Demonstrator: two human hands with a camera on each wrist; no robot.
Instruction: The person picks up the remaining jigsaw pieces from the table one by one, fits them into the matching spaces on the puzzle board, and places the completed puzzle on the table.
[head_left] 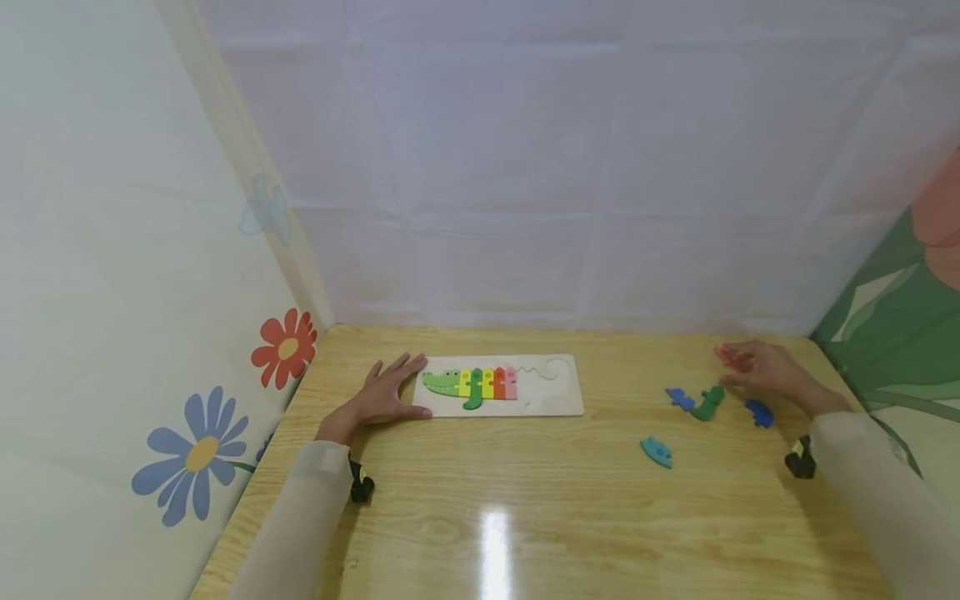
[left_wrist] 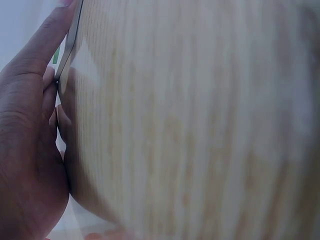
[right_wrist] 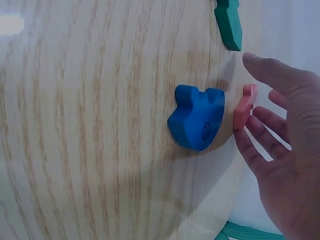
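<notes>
A wooden puzzle board point(head_left: 547, 400) lies on the table, with a green crocodile head point(head_left: 442, 382) and several coloured pieces set in its left part. My left hand point(head_left: 386, 392) rests at the board's left end, fingers at the far corner and thumb on the near one. In the left wrist view the thumb point(left_wrist: 47, 37) lies along the board's edge. On the far right, my right hand point(head_left: 772, 371) touches a pink-red puzzle piece point(right_wrist: 245, 107) with its fingers; the thumb point(right_wrist: 270, 70) stands apart from it. Nearby lies a dark blue piece point(right_wrist: 197, 117).
Left of the right hand lie a green curved piece point(head_left: 707, 404) and a blue piece point(head_left: 680, 398). A light blue piece point(head_left: 657, 452) sits nearer the front. A white cloth wall point(head_left: 480, 208) rises behind the wooden table point(head_left: 600, 517), and printed panels flank it.
</notes>
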